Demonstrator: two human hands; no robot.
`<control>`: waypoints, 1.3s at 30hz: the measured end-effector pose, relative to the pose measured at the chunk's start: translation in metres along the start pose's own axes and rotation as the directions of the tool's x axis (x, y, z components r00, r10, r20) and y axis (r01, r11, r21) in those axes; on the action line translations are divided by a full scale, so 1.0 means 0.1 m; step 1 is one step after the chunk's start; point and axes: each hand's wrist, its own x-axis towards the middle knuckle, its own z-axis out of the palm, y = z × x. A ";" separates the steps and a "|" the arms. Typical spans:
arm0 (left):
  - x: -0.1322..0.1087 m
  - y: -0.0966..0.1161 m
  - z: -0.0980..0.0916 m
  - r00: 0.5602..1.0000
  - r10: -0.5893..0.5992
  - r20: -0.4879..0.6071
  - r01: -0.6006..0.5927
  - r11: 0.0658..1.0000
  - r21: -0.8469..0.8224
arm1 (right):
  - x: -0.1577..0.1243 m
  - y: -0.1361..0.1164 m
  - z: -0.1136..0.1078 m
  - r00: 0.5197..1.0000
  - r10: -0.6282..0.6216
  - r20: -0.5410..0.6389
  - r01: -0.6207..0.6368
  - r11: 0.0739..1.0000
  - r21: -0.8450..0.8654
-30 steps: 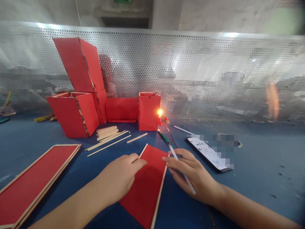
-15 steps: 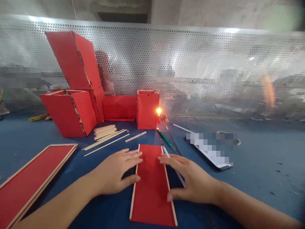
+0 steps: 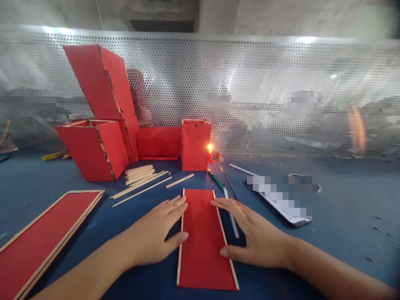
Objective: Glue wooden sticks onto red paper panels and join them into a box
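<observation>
Red wood-edged panel (image 3: 203, 241) lies flat on bench (image 3: 337, 258) btwn L hand (image 3: 158, 233) & R hand (image 3: 258, 235), approx. equally near, long axis running fwd from wearer. L grip spread, holding nothing; R fingers extended, glue stick (image 3: 233, 225) passing behind, can't tell if pinched.

so the panel (image 3: 204, 246) is lying between the left hand (image 3: 156, 229) and right hand (image 3: 259, 235), glue stick (image 3: 233, 223) sitting just right of it. sticks (image 3: 140, 176) are lying behind, leftish, the phone (image 3: 281, 207) is resting off right, and a candle (image 3: 209, 157) is standing beside a box (image 3: 195, 146) further back.
</observation>
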 end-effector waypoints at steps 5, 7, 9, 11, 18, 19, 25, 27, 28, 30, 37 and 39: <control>-0.01 0.03 0.02 1.000 -0.014 0.010 0.014 1.000 -0.002 | 0.04 -0.03 -0.03 0.997 0.023 0.072 -0.022 1.000 -0.009; 0.00 -0.03 0.03 1.000 -0.006 -0.016 0.005 0.999 -0.032 | 0.04 -0.04 -0.03 0.994 0.048 0.100 -0.047 0.999 -0.011; 0.05 -0.17 -0.03 0.994 -0.024 -0.102 0.019 0.999 -0.040 | 0.04 -0.02 -0.02 0.995 0.049 0.091 -0.049 0.999 0.005; 0.12 -0.39 -0.17 0.960 -0.130 -0.248 0.132 0.991 -0.005 | 0.01 0.02 0.00 0.999 0.031 0.039 -0.032 0.999 0.029; 0.25 -1.26 -0.68 0.887 -0.414 -0.204 0.439 0.893 0.096 | -0.09 0.15 0.01 0.962 -0.188 -0.197 0.222 0.960 0.171; 0.26 -1.33 -0.69 0.884 -0.435 -0.171 0.456 0.883 0.109 | -0.09 0.15 0.00 0.957 -0.200 -0.212 0.240 0.954 0.182; 0.31 -1.45 -0.66 0.858 -0.512 -0.040 0.511 0.847 0.146 | -0.09 0.15 0.00 0.955 -0.214 -0.204 0.251 0.951 0.179; 0.32 -1.43 -0.66 0.853 -0.522 -0.015 0.518 0.843 0.149 | -0.09 0.14 0.00 0.957 -0.207 -0.203 0.244 0.953 0.178; 0.33 -1.42 -0.66 0.850 -0.527 -0.005 0.522 0.840 0.150 | -0.09 0.14 0.00 0.958 -0.202 -0.204 0.240 0.954 0.180; 0.34 -1.41 -0.66 0.841 -0.541 0.006 0.534 0.831 0.153 | -0.09 0.13 -0.01 0.958 -0.195 -0.209 0.235 0.954 0.188; 0.34 -1.30 -0.76 0.841 -0.540 -0.028 0.539 0.833 0.127 | -0.08 0.09 -0.01 0.975 -0.135 -0.176 0.163 0.974 0.157; 0.32 -1.17 -0.82 0.856 -0.514 -0.052 0.517 0.850 0.101 | -0.07 0.09 0.01 0.975 -0.116 -0.187 0.143 0.981 0.135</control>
